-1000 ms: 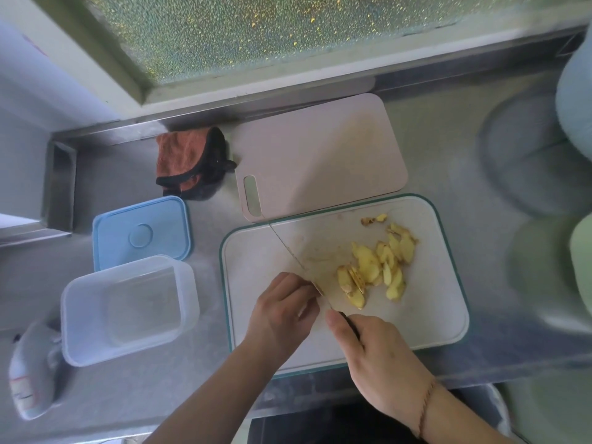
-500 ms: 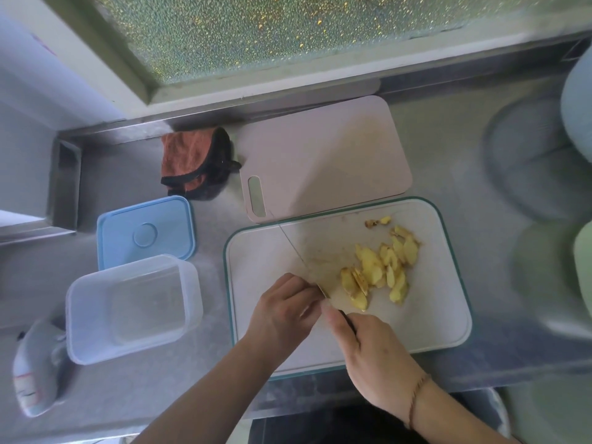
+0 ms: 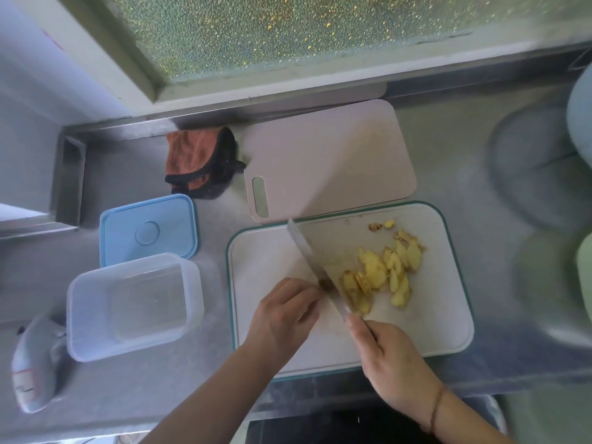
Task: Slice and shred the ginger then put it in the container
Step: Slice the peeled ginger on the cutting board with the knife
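Midway through slicing, we pinch the ginger stub (image 3: 326, 283) in our left hand (image 3: 283, 318), right hand (image 3: 389, 363) gripping the knife (image 3: 312, 261); shredding comes next.

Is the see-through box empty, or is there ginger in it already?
Empty. The clear container shows only its bare bottom, with its blue lid lying off beside it. The ginger slices are all on the white cutting board.

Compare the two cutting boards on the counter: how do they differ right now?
The white board has a teal rim; the pink board is plain, with a handle slot. The white board carries the ginger slices and the knife; the pink board is bare. The white board overlaps the pink board's near edge. Both are rounded rectangles lying flat.
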Demonstrator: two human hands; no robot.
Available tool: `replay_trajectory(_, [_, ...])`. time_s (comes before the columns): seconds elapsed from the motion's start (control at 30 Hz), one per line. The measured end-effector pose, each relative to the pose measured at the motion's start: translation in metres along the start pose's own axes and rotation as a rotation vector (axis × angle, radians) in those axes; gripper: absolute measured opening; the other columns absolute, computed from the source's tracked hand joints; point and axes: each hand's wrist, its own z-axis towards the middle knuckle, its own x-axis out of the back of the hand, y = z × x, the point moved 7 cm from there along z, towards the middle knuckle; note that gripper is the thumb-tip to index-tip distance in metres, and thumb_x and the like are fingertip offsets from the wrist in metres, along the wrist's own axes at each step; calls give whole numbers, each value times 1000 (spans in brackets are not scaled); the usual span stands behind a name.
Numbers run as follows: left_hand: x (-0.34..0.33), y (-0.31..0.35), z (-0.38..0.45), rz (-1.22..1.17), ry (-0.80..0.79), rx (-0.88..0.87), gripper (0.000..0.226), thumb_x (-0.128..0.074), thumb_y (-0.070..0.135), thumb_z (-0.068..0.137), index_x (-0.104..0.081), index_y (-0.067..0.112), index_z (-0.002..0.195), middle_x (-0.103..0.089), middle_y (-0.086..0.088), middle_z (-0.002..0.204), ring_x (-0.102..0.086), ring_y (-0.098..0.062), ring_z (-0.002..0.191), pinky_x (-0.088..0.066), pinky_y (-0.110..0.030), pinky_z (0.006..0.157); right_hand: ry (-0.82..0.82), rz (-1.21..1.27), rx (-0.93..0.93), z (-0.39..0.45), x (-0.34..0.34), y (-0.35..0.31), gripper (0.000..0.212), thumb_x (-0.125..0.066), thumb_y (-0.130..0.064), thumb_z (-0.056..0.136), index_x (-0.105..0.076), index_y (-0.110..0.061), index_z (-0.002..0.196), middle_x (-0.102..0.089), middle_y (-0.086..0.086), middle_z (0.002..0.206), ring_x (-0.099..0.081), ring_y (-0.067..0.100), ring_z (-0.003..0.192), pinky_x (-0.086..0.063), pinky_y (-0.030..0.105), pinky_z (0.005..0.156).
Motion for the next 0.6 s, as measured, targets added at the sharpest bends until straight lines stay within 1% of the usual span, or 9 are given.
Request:
replay_trajectory(0.07, [1, 0, -2, -1, 20, 27, 11, -70, 11, 88, -78, 4, 86, -70, -4, 87, -66, -15, 81, -59, -26, 74, 21, 23, -20, 3, 7, 2, 63, -24, -70, 81, -43, -18, 53, -47, -1, 46, -48, 12, 48, -39, 33, 55])
replay_trajectory(0.1, [1, 0, -2, 3, 34, 38, 9, -72, 10, 88, -78, 4, 86, -70, -4, 87, -66, -15, 81, -59, -26, 74, 30, 24, -25, 3, 9, -1, 62, -23, -71, 80, -42, -18, 52, -47, -1, 45, -47, 11, 47, -39, 32, 54])
replay_trajectory(0.17, [1, 1, -2, -2, 54, 52, 2, -76, 4, 82, -78, 3, 83, -70, -5, 87, -66, -16, 80, -58, -26, 74, 24, 12, -16, 0, 9, -9, 60, -24, -70, 79, -38, -19, 51, -47, -5, 44, -44, 10, 46, -35, 26, 52])
replay_trajectory(0.2, [1, 2, -1, -7, 57, 56, 3, -77, 1, 80, -78, 2, 82, -70, -6, 87, -66, -16, 80, -58, -25, 74, 13, 7, -3, -2, 8, -13, 57, -24, -69, 79, -36, -20, 52, -47, -8, 45, -43, 10, 47, -32, 23, 51])
replay_trajectory(0.27, [1, 2, -1, -19, 48, 47, 3, -76, 1, 80, -77, 2, 81, -70, -6, 86, -66, -17, 79, -58, -25, 72, -12, -6, 22, -7, 6, -22, 54, -25, -68, 80, -34, -21, 53, -48, -10, 46, -42, 9, 48, -31, 23, 51])
replay_trajectory(0.33, [0, 1, -1, -12, 38, 41, 4, -76, 0, 79, -77, 3, 80, -71, -6, 86, -67, -18, 78, -58, -26, 71, -27, -34, 34, -10, 4, -28, 54, -25, -67, 80, -34, -21, 53, -47, -9, 46, -41, 10, 49, -32, 25, 51])
replay_trajectory(0.43, [1, 0, -1, 2, 37, 48, 6, -79, -1, 76, -77, 4, 78, -71, -5, 83, -68, -17, 76, -58, -27, 68, -30, -73, 21, -12, 5, -30, 55, -22, -69, 78, -35, -21, 54, -41, -1, 44, -41, 10, 47, -35, 26, 52])
replay_trajectory(0.53, [1, 1, 0, 12, 25, 49, 7, -81, 0, 75, -76, 5, 77, -71, -5, 81, -67, -17, 73, -59, -27, 65, -53, -110, 2, -14, 5, -34, 53, -21, -67, 79, -36, -22, 55, -39, 0, 47, -43, 9, 47, -37, 23, 53])
replay_trajectory(0.6, [2, 1, 0, 13, 19, 54, 12, -84, -3, 73, -75, 5, 77, -70, -5, 80, -66, -18, 71, -59, -27, 64, -69, -114, -10, -14, 4, -34, 52, -21, -65, 80, -37, -22, 56, -40, 0, 49, -45, 8, 48, -38, 22, 53])
